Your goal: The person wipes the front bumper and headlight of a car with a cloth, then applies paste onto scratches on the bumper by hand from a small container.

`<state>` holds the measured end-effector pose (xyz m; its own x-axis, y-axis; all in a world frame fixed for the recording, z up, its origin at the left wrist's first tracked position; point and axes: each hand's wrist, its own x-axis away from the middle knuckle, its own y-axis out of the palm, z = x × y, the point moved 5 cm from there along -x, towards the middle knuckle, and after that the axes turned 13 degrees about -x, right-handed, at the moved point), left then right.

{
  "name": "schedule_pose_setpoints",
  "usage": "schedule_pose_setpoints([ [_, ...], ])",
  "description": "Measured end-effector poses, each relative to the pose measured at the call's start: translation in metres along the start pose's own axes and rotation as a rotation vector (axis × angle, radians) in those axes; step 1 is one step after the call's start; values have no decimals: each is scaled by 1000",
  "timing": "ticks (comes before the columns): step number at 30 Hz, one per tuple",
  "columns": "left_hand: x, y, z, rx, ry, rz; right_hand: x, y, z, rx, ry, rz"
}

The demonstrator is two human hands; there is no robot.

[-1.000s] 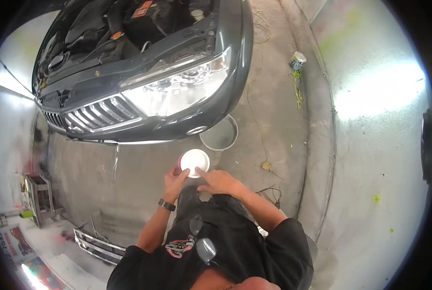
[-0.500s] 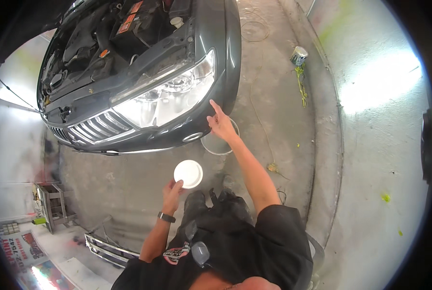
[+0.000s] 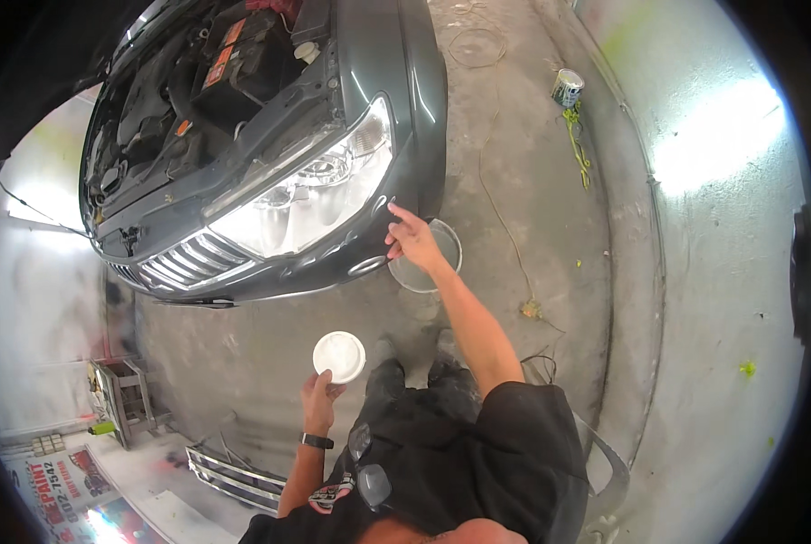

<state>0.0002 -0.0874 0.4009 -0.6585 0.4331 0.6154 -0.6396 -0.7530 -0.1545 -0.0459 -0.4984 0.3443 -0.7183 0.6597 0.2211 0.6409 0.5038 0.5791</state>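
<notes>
My left hand (image 3: pixel 320 399) grips a shallow white round container (image 3: pixel 339 357) by its near edge, thumb on the rim; its pale inside shows, but I cannot tell what is in it. My right hand (image 3: pixel 412 240) reaches forward with the index finger stretched out and the other fingers loosely bent, nothing visible in it. That fingertip is at the dark grey car bumper (image 3: pixel 333 257), just below the corner of the clear headlight (image 3: pixel 310 195); whether it touches is hard to tell. The bumper surface there looks wet or glossy.
A round bucket (image 3: pixel 458 254) stands on the floor beneath the bumper corner. The engine bay (image 3: pixel 197 109) is exposed. A paint can (image 3: pixel 568 88) with green spill sits by the right wall, and a thin cord (image 3: pixel 496 208) crosses the floor. A chrome grille (image 3: pixel 233 479) lies lower left.
My right fingertip has moved down from beside the headlight's corner onto the bumper area. The white container, in my left hand, has come closer to my body and tilted. The view has shifted slightly.
</notes>
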Motion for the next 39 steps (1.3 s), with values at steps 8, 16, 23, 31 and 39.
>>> schedule_pose_setpoints([
  [8, 12, -3, -7, 8, -10, 47, -49, -12, -51, 40, -19, 69],
  [16, 1, -8, -26, 10, -66, -7, 15, -11, 45, -143, 255, 68],
  [23, -44, 2, -33, -81, 8, -158, 151, 26, 37, 452, 100, -372],
  [31, -99, 38, -69, -235, 87, -253, 238, 47, 134, 1272, 160, -383],
  [39, -142, 66, -136, -79, -16, -297, 207, 17, 136, 1325, 155, -334],
])
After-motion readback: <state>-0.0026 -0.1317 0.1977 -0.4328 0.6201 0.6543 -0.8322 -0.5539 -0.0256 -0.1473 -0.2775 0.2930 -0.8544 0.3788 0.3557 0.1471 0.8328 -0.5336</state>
